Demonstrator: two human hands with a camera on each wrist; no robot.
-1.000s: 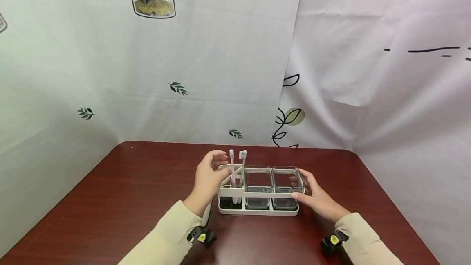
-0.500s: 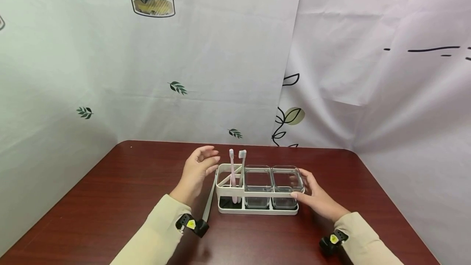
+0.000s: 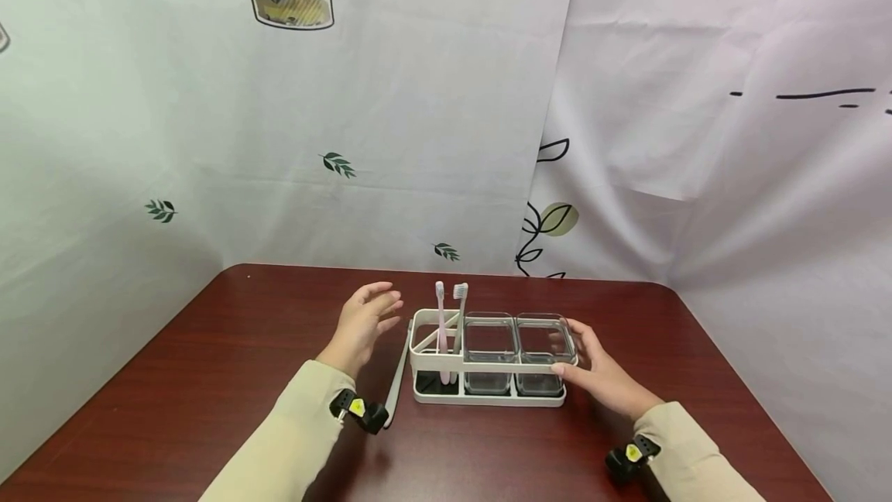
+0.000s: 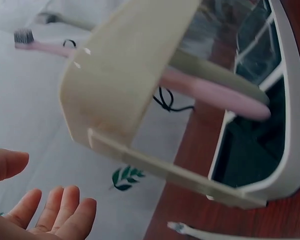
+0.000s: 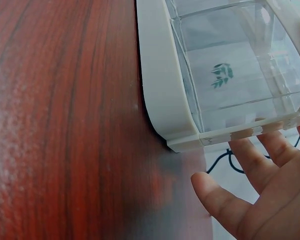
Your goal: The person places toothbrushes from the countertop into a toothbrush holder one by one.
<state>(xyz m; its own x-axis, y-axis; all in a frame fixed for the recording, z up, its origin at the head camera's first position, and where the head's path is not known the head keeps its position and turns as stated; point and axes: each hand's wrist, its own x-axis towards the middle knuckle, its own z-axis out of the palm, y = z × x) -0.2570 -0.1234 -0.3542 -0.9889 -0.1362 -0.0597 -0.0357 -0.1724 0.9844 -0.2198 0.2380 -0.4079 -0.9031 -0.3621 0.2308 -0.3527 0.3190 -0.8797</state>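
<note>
A cream toothbrush holder (image 3: 488,401) stands on the table with two clear square cups (image 3: 490,335) in its middle and right bays. In its left bay lean a pink toothbrush (image 3: 442,335) and a pale grey-green toothbrush (image 3: 459,324), bristles up. My left hand (image 3: 358,328) hovers left of the holder, apart from it, with relaxed fingers and nothing held; its fingers (image 4: 65,212) show in the left wrist view. My right hand (image 3: 602,374) grips the holder's right end, thumb at the front corner and fingers behind. A slim white stick-like thing (image 3: 397,386) lies beside the holder's left end.
The dark red wooden table (image 3: 209,378) has rounded far corners. A white cloth backdrop (image 3: 418,99) with printed leaves hangs behind it and along both sides.
My left hand has moved away leftward from the holder's left end, uncovering the slim white thing beside it. My right hand and the holder have stayed in place.
</note>
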